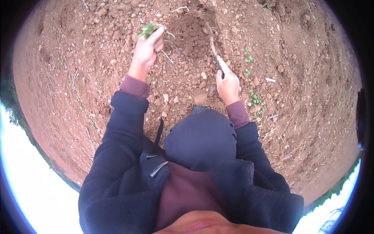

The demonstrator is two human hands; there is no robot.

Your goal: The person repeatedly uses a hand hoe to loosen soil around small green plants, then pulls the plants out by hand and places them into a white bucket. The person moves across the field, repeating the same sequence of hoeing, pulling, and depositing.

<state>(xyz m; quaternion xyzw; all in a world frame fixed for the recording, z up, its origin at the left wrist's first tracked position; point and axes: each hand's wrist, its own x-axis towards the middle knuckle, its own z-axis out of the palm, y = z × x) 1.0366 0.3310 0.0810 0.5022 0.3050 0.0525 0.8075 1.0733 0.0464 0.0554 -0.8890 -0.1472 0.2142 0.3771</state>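
My left hand (149,48), at the upper left, is closed on a small bunch of green weeds (147,30), with pale stems or roots trailing out to the right. To the right, my right hand (228,84) grips the dark handle of a curved hand tool, probably a sickle (211,38), whose soil-coloured curve runs up and bends left over a patch of darker, loosened soil (191,36). Its tip cannot be told apart from the earth.
Reddish-brown cloddy soil (295,73) surrounds me, with stones and dry stalks. Small green seedlings (255,99) grow right of my right hand. My dark-clad knee (201,134) is just below the hands. A dark strap (159,131) hangs beside it.
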